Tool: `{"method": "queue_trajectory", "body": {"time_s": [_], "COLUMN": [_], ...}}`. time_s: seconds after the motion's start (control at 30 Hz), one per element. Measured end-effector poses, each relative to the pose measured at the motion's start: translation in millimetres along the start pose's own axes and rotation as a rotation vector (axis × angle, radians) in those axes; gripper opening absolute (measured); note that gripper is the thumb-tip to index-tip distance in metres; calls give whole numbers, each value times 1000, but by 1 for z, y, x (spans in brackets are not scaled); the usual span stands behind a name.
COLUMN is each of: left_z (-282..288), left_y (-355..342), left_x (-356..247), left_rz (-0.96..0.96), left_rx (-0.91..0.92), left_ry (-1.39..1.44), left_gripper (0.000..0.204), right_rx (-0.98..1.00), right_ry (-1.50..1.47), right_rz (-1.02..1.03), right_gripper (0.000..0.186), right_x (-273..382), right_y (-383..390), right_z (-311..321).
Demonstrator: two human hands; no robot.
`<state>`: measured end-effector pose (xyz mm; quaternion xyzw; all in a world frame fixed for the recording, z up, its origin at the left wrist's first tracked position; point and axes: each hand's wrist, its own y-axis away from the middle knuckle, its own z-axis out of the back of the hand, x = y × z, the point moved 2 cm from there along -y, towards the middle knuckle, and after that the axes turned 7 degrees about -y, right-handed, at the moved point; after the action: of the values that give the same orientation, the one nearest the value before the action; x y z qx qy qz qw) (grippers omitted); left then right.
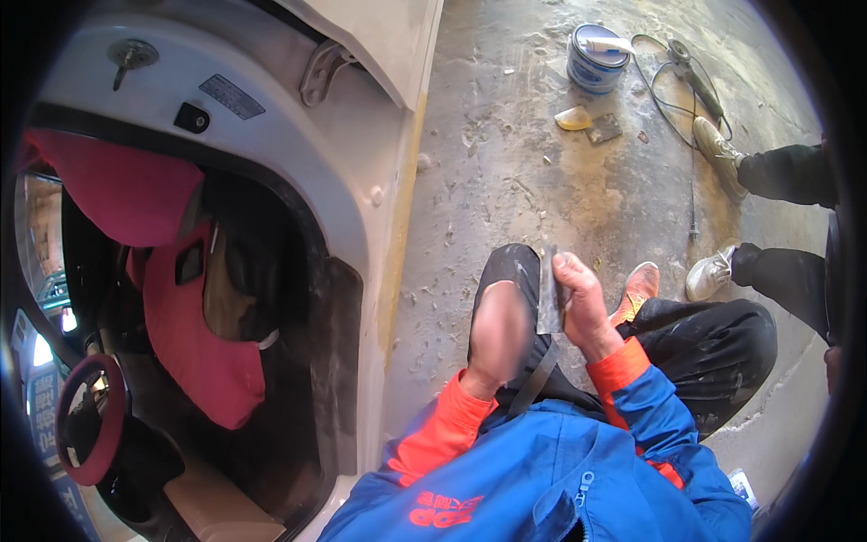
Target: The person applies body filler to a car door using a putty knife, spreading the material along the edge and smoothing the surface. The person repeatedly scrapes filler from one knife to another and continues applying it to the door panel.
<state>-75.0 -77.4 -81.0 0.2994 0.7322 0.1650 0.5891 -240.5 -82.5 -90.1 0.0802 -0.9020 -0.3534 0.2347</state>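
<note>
My right hand (585,303), thumb pointing up, grips a thin, flat grey rectangular piece (545,298) by its edge. Whether that piece is a sheet or a scraper blade I cannot tell. Close beside it, over my bent knee, is my left hand (498,336); motion smears it and its fingers cannot be made out. To my left stands a white vehicle body (361,181) with a dusty sill beside its open doorway. Neither hand touches the vehicle.
A blue can (596,68) with a white tube (607,44) on top stands ahead. Near it lie a yellow piece (573,118), a dark square sheet (603,128) and a corded power tool (695,81). Another person's shoes (713,273) are at right. Pink seats (194,325) fill the doorway.
</note>
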Motion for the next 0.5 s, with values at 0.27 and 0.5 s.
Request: {"method": "queue_trajectory", "body": {"time_s": [0.27, 0.5], "left_z": [-17, -19], "left_y": [14, 14], "left_x": [1, -14], "left_rz": [-103, -124], "left_rx": [52, 48], "left_ry": [-32, -149], "left_gripper": [24, 33], "right_rx": [229, 158], "right_ry": [119, 157], "right_rz": [163, 192], "right_gripper": [23, 24], "right_x": [-19, -11], "right_y": [11, 15], "right_z": [-15, -23]}}
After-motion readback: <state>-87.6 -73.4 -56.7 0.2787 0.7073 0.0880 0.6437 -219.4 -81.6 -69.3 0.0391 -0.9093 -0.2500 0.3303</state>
